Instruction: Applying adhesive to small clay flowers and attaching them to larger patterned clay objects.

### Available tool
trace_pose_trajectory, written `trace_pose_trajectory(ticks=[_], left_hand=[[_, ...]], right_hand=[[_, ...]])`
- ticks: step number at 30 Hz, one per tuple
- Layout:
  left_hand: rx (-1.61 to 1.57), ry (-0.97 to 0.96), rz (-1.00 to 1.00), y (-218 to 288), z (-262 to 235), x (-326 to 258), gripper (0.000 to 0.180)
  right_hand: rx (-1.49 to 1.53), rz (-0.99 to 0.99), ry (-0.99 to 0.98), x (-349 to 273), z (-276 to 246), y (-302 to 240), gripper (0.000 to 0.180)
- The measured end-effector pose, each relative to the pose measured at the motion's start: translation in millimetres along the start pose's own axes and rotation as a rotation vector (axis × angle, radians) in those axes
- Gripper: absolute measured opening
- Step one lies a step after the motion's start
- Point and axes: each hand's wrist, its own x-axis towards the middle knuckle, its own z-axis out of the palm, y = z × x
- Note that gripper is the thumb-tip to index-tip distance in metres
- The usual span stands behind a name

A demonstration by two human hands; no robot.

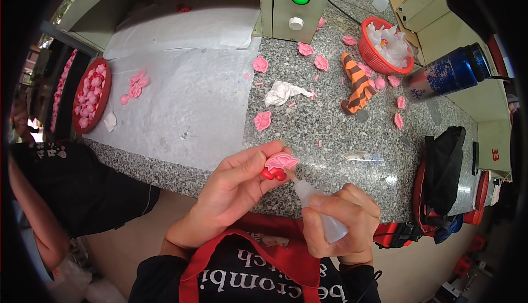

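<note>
Between the thumb and fingers of my left hand (234, 182) is a small moulded piece, its upper part a pink ridged shape (280, 161) and its lower part glossy red lobes (273, 174). My right hand (344, 220) grips a translucent squeeze bottle (324, 209) with a narrow nozzle. The nozzle tip meets or nearly meets the piece where pink and red join; exact contact is too small to tell. Both hands are over the front edge of the speckled stone worktop (313, 132). Several loose pink pieces like the held one, among them one pink piece (262, 120), lie beyond my hands.
White paper (181, 110) covers the left worktop, with a red bowl (104, 105) of pink pieces at its edge. A crumpled tissue (283, 93), striped cloth (358, 86), red basket (367, 50) and blue bottle (448, 72) stand or lie farther back. Another person's arm (38, 215) is at left.
</note>
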Motion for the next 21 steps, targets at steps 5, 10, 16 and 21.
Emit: trace_pose_trajectory(ticks=[5,10,16,21], left_hand=[[-0.01,0.005,0.01,-0.9,0.9,1.2,0.033],[-0.034,-0.001,0.002,0.0,1.8,2.1,0.032],[-0.114,0.005,-0.021,0.8,-0.5,2.6,0.032],[-0.139,0.009,-0.021,0.3,-1.1,2.7,0.033]], right_hand=[[0.015,-0.03,-0.009,1.6,1.4,-1.1,0.033],[0.018,-0.036,-0.011,-0.3,2.5,-2.0,0.033],[0.006,0.005,0.039,-2.6,-2.5,1.0,0.034],[0.004,0.015,0.046,-2.0,-2.3,0.3,0.033]])
